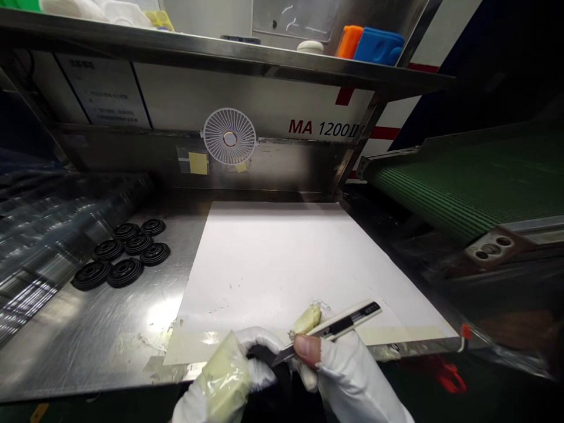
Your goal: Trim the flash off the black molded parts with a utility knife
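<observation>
My right hand, in a white glove with the thumb tip bare, grips a white and black utility knife. Its blade points left, close to a black part held in my left hand. Only a curved edge of that part shows, and its lower side merges with dark clothing. My left glove is white, with yellowish tape wrapped round the thumb. Tape also covers one finger of my right hand. Both hands are at the front edge of a white sheet.
Several black ribbed round parts lie on the metal table at left, beside clear plastic trays. A small fan hangs below the shelf. At right runs a green conveyor. Red-handled scissors hang at the front edge.
</observation>
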The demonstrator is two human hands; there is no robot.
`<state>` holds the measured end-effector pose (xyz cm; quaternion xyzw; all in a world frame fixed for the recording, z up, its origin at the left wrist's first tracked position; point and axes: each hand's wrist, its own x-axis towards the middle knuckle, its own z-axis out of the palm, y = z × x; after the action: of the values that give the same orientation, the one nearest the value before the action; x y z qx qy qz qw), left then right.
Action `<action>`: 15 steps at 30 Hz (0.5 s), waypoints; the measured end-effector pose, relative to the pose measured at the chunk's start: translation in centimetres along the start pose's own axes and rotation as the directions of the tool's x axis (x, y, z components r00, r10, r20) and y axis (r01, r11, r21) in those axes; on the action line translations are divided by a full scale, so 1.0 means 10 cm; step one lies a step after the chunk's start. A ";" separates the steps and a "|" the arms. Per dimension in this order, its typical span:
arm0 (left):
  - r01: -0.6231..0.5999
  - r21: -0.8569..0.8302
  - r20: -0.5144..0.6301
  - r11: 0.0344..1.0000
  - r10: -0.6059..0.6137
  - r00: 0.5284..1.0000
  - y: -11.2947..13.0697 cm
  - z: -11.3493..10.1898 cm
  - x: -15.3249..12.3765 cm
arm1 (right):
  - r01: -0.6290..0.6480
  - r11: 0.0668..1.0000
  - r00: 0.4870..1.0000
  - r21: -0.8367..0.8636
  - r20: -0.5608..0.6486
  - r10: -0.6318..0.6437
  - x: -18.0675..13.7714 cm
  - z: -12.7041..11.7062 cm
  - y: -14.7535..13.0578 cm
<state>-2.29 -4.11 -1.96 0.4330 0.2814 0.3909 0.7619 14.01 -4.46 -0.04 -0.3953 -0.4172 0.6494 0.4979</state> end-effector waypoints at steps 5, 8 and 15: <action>-0.018 -0.019 0.039 1.000 0.019 0.999 0.07 0.07 -0.02 | -0.042 0.999 0.999 -0.014 0.003 0.042 0.00 0.01 -0.01; -0.014 -0.036 0.033 0.999 0.015 0.999 -0.01 0.09 0.00 | -0.076 0.997 0.997 -0.008 -0.005 0.076 -0.02 -0.02 -0.01; 0.086 0.412 -0.499 0.907 0.146 0.854 0.29 -0.40 -0.15 | -0.068 0.997 0.993 -0.040 -0.096 0.064 -0.15 -0.16 0.03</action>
<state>-7.17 -2.65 -1.14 0.4694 0.5465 0.4350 0.5401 15.69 -5.75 -0.75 -0.4500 -0.3936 0.6368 0.4868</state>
